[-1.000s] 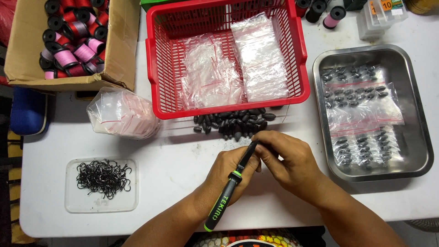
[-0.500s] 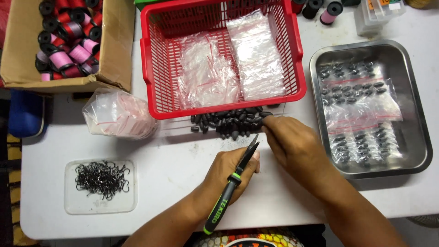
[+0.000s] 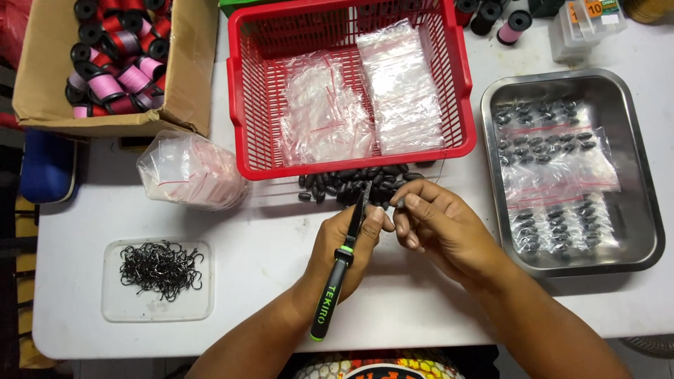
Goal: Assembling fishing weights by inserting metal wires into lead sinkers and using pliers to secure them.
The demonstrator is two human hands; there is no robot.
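My left hand (image 3: 345, 247) grips a pair of black pliers with a green band (image 3: 340, 270), jaws pointing up toward a pile of small black oval sinkers (image 3: 354, 184) on the white table. My right hand (image 3: 439, 226) is beside it, thumb and forefinger pinched on a small item right at the plier tip; what the item is I cannot make out. Both hands meet just below the pile, in front of the red basket (image 3: 242, 105).
The red basket holds clear plastic bags. A steel tray (image 3: 642, 175) at the right holds bagged sinkers. A cardboard box (image 3: 49, 77) of thread spools stands upper left, a bundle of clear bags (image 3: 189, 172) under it, a clear tray of black hooks (image 3: 160, 277) lower left.
My right hand reached up to the sinker pile, then came back to the plier tip with its fingers pinched. The left hand raised the pliers slightly toward the pile.
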